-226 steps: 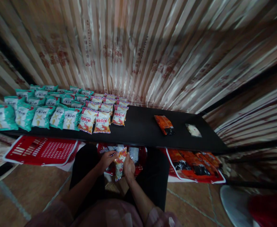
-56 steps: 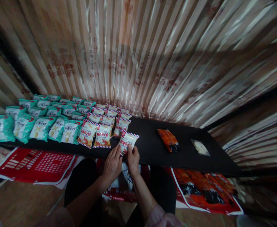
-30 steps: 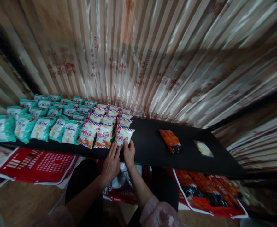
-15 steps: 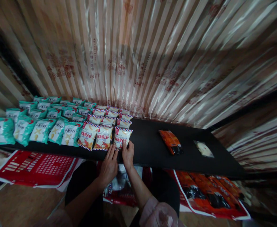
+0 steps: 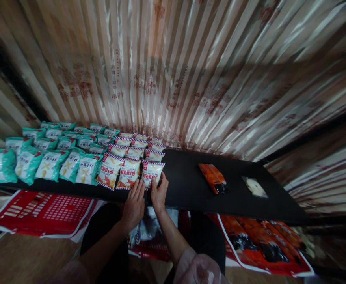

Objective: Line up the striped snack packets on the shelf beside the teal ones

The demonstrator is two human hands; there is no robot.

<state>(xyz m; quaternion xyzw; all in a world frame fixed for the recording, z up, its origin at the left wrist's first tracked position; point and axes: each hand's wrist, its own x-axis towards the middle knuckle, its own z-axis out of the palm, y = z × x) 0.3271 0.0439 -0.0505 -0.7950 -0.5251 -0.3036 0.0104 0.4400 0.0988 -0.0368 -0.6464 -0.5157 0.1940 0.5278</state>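
Snack bag (image 5: 151, 169) and both hands have shifted leftward in the head view since about two seconds earlier: then the bag was held tilted near the front rim of the black shelf (image 5: 185, 189), and now it stands at the head of the right-hand column, level with the neighbouring bag (image 5: 128, 176). Left hand (image 5: 134, 205) reaches up from lower centre, back uppermost, fingers straight and lying together, closed around nothing visible; its tips sit at the lower seam between the two bags, and which one they touch cannot be told. Right hand (image 5: 159, 190) keeps a narrow hold on the bag's lower right corner, thumb on the printed face and fingers curled along the side. Both wrists cross the shelf's front edge, with the knees (image 5: 207, 236) below it and the middle basket (image 5: 149, 252) between them, low in the frame. Leftward, the packed rows leave little room, teal bags (image 5: 86, 170) standing close beside the printed ones. Rightward, a broad stretch of black shelf lies before the orange packet (image 5: 213, 179), with the clear packet (image 5: 255, 187) farther right. Striped sheeting (image 5: 167, 67) bounds the shelf's back edge.
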